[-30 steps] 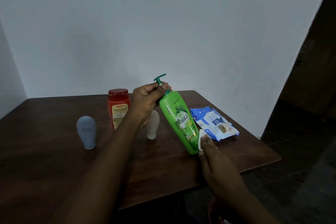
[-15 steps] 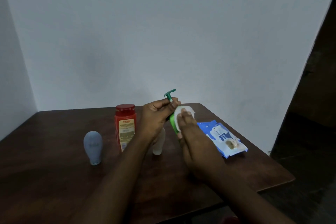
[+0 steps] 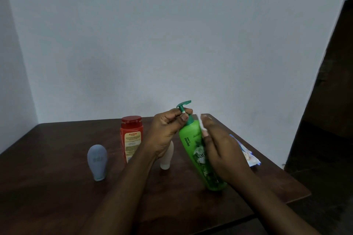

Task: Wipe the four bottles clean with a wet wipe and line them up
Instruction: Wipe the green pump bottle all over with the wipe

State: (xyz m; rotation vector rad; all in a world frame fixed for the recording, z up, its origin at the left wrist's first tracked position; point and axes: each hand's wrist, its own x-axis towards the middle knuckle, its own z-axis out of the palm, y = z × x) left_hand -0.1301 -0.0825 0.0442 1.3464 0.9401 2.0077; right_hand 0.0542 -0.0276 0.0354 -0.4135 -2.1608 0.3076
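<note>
"Henna" and partial "Vati" on green pump bottle, "Karthika" on red bottle label

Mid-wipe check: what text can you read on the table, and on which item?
"Karthika": red bottle label; print below too small.
"Henna": green bottle, up its side.
"Vati": green bottle front; rest hidden by right hand.
Blue-grey bottle: marks blurred.
Wipe pack: unreadable.
</note>
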